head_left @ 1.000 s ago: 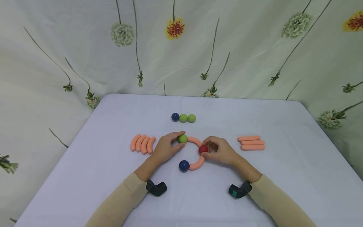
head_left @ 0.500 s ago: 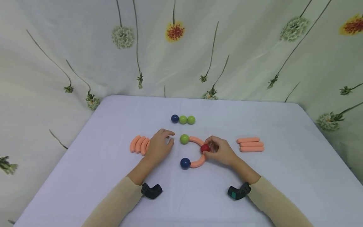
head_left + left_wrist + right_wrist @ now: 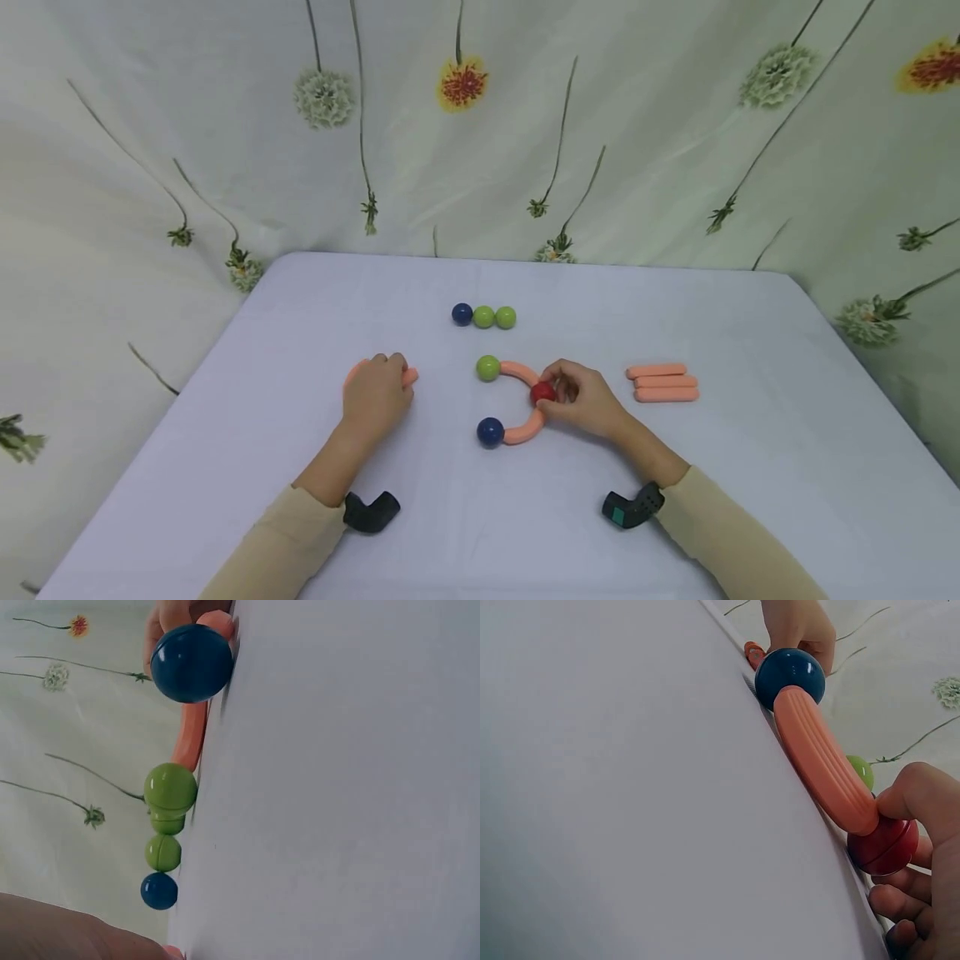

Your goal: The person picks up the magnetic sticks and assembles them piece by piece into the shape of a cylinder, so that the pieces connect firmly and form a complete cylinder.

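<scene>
On the left side of the table, my left hand (image 3: 375,398) has its fingers curled over the group of curved orange-pink rods. It pinches one curved rod (image 3: 409,377), whose end sticks out at the right; the hand hides most of the group. My right hand (image 3: 587,402) holds a red ball (image 3: 543,393) between thumb and fingers. That ball joins two curved rods into an arc. At the upper end of the arc sits a green ball (image 3: 488,367), and a blue ball (image 3: 491,432) ends the lower rod. The right wrist view shows the lower rod's ribbed side (image 3: 821,761).
Behind the arc, a small blue ball (image 3: 462,314) and two green balls (image 3: 495,317) stand in a row. Several straight orange-pink rods (image 3: 666,382) lie at the right. A flower-printed cloth (image 3: 637,125) hangs behind the white table (image 3: 480,533).
My left hand has let go of the green ball, moved left to the curved rods and taken hold of one. The right hand keeps holding the red ball; the arc shifted slightly right.
</scene>
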`<action>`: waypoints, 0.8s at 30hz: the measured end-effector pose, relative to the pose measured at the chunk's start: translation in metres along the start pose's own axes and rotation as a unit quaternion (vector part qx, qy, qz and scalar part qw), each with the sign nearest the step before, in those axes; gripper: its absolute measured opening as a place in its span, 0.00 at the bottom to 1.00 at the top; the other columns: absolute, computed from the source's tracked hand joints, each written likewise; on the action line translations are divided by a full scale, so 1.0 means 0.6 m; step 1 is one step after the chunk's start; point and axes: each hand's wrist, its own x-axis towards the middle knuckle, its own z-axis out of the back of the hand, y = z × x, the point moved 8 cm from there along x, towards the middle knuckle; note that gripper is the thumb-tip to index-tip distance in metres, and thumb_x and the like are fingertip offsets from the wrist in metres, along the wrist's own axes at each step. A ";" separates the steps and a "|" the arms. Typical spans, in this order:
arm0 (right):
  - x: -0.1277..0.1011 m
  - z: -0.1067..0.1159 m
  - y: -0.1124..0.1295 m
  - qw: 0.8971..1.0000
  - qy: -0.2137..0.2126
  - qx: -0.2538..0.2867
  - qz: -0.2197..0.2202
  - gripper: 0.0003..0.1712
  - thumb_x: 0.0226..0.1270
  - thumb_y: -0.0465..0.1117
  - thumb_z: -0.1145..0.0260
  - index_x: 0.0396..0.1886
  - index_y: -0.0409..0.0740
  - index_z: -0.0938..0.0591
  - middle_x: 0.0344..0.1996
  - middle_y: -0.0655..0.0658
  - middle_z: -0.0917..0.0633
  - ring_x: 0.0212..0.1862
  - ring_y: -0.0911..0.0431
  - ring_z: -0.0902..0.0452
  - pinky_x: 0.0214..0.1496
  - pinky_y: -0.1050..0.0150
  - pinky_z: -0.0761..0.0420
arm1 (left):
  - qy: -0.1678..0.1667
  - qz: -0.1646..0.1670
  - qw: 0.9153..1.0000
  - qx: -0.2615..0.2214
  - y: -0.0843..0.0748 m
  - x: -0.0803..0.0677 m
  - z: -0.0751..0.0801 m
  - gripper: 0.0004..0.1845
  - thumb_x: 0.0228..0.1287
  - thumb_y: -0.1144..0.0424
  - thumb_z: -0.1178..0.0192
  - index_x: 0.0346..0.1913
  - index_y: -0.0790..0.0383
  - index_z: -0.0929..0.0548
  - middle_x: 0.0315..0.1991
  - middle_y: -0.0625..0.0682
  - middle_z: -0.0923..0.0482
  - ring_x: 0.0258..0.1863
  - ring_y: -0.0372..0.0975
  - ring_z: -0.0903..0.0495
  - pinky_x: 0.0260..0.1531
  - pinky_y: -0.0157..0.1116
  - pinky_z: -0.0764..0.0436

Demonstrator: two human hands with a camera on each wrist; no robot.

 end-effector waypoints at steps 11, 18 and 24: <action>0.001 0.000 -0.004 1.000 -0.001 0.000 -0.005 0.15 0.55 0.27 0.29 0.42 0.29 0.21 0.27 0.37 0.22 0.30 0.41 0.29 0.31 0.67 0.30 | 0.026 0.013 0.999 -0.016 -0.012 0.001 -0.010 0.06 0.58 0.69 0.42 0.32 0.69 0.18 0.25 0.55 0.24 0.27 0.46 0.24 0.35 0.44 0.25; 0.001 0.001 -0.005 1.000 -0.002 0.000 -0.007 0.15 0.55 0.27 0.29 0.42 0.29 0.21 0.28 0.38 0.22 0.31 0.42 0.29 0.31 0.68 0.30 | 0.035 0.038 0.990 -0.129 -0.030 0.007 -0.028 0.12 0.61 0.62 0.40 0.41 0.68 0.17 0.24 0.52 0.22 0.25 0.42 0.24 0.28 0.38 0.25; 0.002 -0.001 -0.005 1.000 -0.002 -0.005 -0.005 0.15 0.55 0.28 0.29 0.42 0.29 0.21 0.28 0.38 0.22 0.31 0.41 0.29 0.31 0.67 0.31 | 0.097 0.051 0.975 -0.191 -0.059 0.010 -0.050 0.12 0.61 0.59 0.38 0.41 0.66 0.19 0.20 0.47 0.24 0.21 0.38 0.26 0.23 0.34 0.29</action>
